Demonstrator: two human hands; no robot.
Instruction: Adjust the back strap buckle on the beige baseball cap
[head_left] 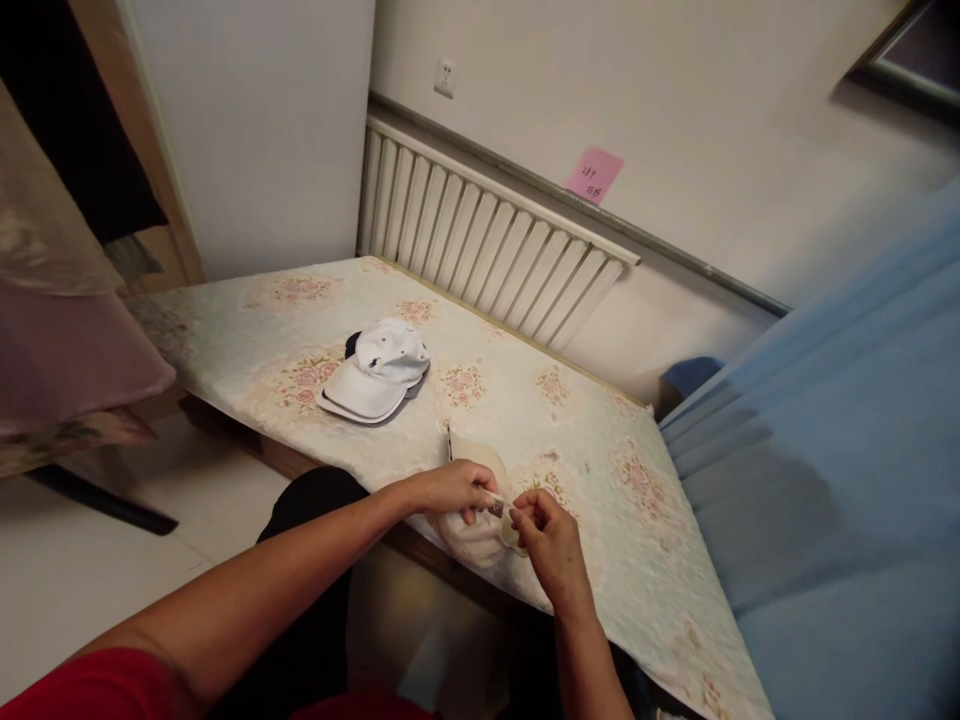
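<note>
Head view: two bare hands on a beige cap (471,542).
The left hand (456,488) pinches the cap's strap (496,507); the right hand (547,530) has its fingertips closed on the strap's end. The beige cap lies at the near edge of the table (517,420), apart from a white cap (381,360). A loose pinch could let the strap slip; a hard tug could drag the cap off. No container shows.

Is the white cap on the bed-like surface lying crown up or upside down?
Crown up: the white cap shows its rounded top and the dark logo on its front, its brim low.
</note>
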